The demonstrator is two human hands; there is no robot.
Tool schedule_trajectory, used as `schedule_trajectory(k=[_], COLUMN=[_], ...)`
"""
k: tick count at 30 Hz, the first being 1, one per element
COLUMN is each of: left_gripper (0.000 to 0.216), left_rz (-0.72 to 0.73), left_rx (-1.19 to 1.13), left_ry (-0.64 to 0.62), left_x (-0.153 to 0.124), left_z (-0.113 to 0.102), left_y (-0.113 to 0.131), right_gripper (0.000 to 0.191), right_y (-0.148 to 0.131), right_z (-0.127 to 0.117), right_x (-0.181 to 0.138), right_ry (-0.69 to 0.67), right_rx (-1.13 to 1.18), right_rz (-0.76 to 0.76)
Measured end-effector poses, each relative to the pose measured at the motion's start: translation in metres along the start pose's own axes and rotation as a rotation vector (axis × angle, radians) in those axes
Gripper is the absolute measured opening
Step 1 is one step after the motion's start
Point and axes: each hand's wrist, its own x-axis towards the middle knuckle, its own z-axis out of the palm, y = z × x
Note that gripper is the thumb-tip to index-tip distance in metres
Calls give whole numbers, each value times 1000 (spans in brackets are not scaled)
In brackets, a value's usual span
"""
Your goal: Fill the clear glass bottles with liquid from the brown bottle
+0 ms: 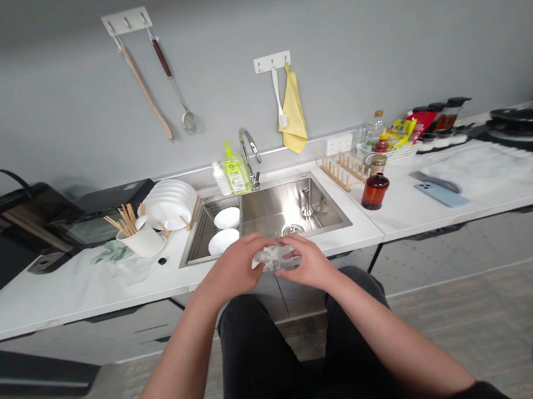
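Observation:
My left hand (234,268) and my right hand (309,261) meet in front of me, just short of the counter's front edge. Both have their fingers curled round a small crumpled piece of clear plastic (276,257) held between them. Beyond the hands lies a steel sink (278,208) with two white bowls (225,229) on the rack at its left side. A tap (249,151) rises behind the sink, with a bottle of green dish soap (236,170) beside it.
Left of the sink: stacked white plates (171,204), a white cup of chopsticks (138,236), a dark oven (97,216). To the right: a wooden rack (343,170), a brown jar (374,190), a phone (440,193), bottles and packets. A yellow cloth (293,114) and utensils hang on the wall.

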Motion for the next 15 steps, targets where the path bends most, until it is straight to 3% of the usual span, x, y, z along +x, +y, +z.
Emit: schedule_trajectory(k=[2, 3, 6, 8, 11, 13, 15], left_gripper=[60, 58, 26, 10, 45, 52, 36], left_rz=[14, -40, -243, -192, -3, -15, -103], left_rx=[-29, -12, 64, 56, 36, 67, 110], left_ry=[53, 95, 111, 37, 32, 72, 71], left_x=[-2, -3, -5, -7, -9, -9, -8], left_z=[2, 4, 9, 10, 10, 10, 10], left_y=[1, 2, 2, 3, 5, 7, 7], right_gripper=[76, 77, 80, 78, 76, 75, 76], right_y=[0, 0, -2, -3, -5, -6, -8], right_z=[1, 2, 1, 1, 1, 1, 1], right_x=[-1, -2, -4, -5, -6, -6, -6], right_ry=[14, 23, 29, 13, 13, 33, 37], right_rx=[-4, -4, -11, -30, -41, -38, -38], right_rz=[1, 7, 22, 16, 13, 24, 28])
